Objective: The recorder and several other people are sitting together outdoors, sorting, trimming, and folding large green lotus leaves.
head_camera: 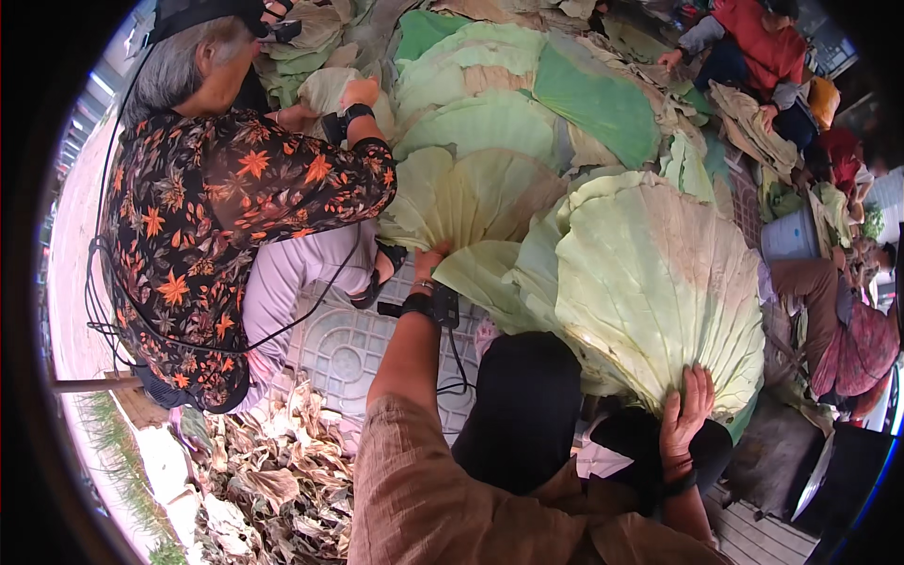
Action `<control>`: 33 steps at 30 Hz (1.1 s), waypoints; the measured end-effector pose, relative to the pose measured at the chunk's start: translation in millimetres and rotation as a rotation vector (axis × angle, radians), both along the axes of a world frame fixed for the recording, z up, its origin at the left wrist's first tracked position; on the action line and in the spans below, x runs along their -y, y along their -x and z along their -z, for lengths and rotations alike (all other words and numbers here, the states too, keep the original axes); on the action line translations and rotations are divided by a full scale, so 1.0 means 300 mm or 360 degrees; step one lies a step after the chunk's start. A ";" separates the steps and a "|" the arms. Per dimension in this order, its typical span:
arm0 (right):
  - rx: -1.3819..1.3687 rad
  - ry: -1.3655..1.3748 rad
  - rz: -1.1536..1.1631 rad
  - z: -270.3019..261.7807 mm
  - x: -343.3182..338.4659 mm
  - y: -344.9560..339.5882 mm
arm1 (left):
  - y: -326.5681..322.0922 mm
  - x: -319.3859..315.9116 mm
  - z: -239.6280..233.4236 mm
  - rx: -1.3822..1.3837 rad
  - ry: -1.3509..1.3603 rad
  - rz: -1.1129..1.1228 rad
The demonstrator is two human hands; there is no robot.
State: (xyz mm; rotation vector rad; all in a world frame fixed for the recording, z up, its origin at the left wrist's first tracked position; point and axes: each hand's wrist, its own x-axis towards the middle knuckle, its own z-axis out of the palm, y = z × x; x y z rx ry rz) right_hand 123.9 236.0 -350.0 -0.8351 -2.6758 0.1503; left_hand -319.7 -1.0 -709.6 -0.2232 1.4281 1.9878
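Observation:
My left hand (pixel 432 258) reaches forward and grips the lower edge of a pale, partly browned lotus leaf (pixel 480 194) on the pile; its fingertips are partly hidden. Over my lap, my right hand (pixel 686 409) holds the bottom of a fan of large pale green lotus leaves (pixel 657 282), with its fingers laid on the front leaf. More pale leaves (pixel 487 275) spread from this bundle towards my left hand. Beyond lies a wide pile of overlapping leaves, among them a darker green one (pixel 597 99).
A person in a floral shirt (pixel 233 191) sits close on the left, handling a leaf (pixel 346 99). Dry, crumpled leaves (pixel 275 480) lie at lower left on the tiled ground (pixel 346 353). Other people work at the right, near a pale bucket (pixel 789 234).

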 end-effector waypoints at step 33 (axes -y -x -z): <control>-0.0134 -0.0087 0.0025 -0.003 0.000 -0.058 | -0.080 -0.102 -1.166 -0.1728 0.0564 -0.0236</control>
